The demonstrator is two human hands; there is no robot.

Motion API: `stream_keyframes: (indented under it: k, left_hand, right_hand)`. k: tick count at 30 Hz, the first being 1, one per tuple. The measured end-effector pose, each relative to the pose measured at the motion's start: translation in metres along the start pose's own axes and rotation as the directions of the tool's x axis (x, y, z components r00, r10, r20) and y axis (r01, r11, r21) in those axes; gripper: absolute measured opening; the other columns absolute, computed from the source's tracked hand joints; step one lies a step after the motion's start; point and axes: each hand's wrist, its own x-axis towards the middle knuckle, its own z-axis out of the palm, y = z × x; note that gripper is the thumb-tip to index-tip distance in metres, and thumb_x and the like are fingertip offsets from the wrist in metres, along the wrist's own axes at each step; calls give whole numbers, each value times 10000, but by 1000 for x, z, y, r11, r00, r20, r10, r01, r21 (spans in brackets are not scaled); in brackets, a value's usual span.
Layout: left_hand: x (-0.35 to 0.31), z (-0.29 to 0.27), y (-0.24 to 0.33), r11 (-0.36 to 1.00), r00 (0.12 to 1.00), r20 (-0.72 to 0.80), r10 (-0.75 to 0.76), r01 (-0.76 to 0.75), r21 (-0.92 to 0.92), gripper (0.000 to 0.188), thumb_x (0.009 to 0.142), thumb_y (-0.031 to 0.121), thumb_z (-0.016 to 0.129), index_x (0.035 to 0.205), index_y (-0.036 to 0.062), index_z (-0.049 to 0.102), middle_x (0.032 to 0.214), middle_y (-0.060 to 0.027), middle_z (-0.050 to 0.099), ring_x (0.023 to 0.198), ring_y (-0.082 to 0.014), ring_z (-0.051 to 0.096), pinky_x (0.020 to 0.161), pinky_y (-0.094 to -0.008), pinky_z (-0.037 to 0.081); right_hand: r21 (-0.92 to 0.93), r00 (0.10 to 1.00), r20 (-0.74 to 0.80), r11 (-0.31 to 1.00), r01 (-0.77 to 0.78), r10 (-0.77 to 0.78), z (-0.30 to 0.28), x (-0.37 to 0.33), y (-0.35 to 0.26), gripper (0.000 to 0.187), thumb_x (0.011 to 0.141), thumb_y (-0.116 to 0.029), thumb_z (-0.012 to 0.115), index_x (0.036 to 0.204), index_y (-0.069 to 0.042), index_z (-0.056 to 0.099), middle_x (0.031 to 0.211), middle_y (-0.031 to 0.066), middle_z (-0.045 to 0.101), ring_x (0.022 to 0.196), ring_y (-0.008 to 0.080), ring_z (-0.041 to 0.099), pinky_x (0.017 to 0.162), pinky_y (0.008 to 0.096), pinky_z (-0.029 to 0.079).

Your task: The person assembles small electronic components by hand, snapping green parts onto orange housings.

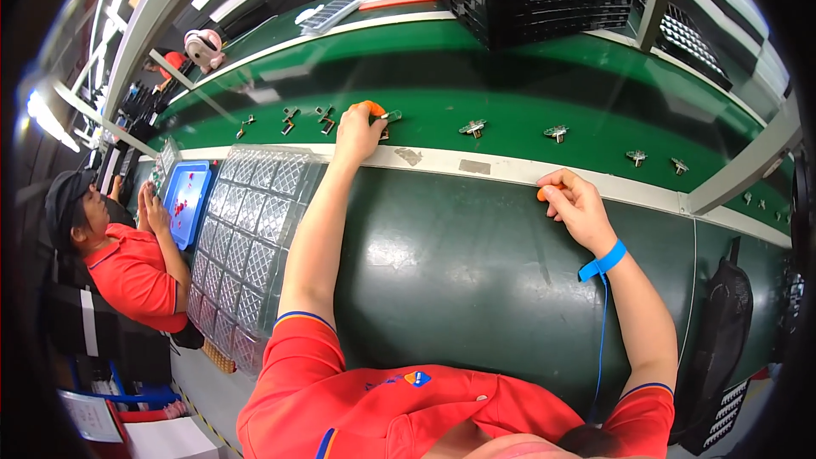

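Observation:
My left hand (359, 133) reaches over the green conveyor belt (442, 76), with orange covers on its fingertips. Its fingers close on a small clear-and-metal part (390, 117), partly hidden by the hand. Over the far edge of the dark green worktop (425, 272), my right hand (580, 208) has its thumb and forefinger curled together, one tip covered in orange. No part shows in that hand. A blue wrist strap (603, 262) with a thin cord circles the right wrist. Similar small parts (473, 127) lie spaced along the belt to the right, and dark-and-silver pieces (325, 121) to the left.
Left of my arm lies a stack of clear compartment trays (246, 229). Beyond it, a co-worker in red (140, 268) sits by a blue tray (204, 172). Black crates (531, 0) are stacked across the belt. A metal post (748, 166) and a black bag (722, 314) stand to the right.

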Motion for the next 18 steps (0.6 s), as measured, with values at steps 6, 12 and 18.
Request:
stream_keyframes:
  k: [6,12,18]
  left_hand:
    - [-11,-10,82,486,925,381,-13,339,-806,199,872,101,593,1026,-13,538,884,-112,653,772,-149,646,670,-242,522]
    - [-33,-2,160,-12,734,626,263,652,-758,260,884,131,592,1102,27,495,957,-105,628,834,-165,648,771,-299,553]
    - [-43,12,180,-166,657,657,369,742,-649,210,890,111,571,1074,18,527,967,-119,634,865,-194,655,781,-321,555]
  right_hand:
    - [34,1000,-3,999,8,-8,-1,-2,-1,197,911,-185,527,1050,-50,567,927,32,612,684,60,531,589,192,435]
    - [114,999,-47,993,19,-14,2,-4,-8,273,899,-167,530,1143,-47,496,1024,51,591,779,89,583,614,213,451]
    - [152,1000,-20,988,24,-22,-2,-2,-1,223,896,-174,549,1074,-46,514,964,33,591,748,79,561,627,213,444]
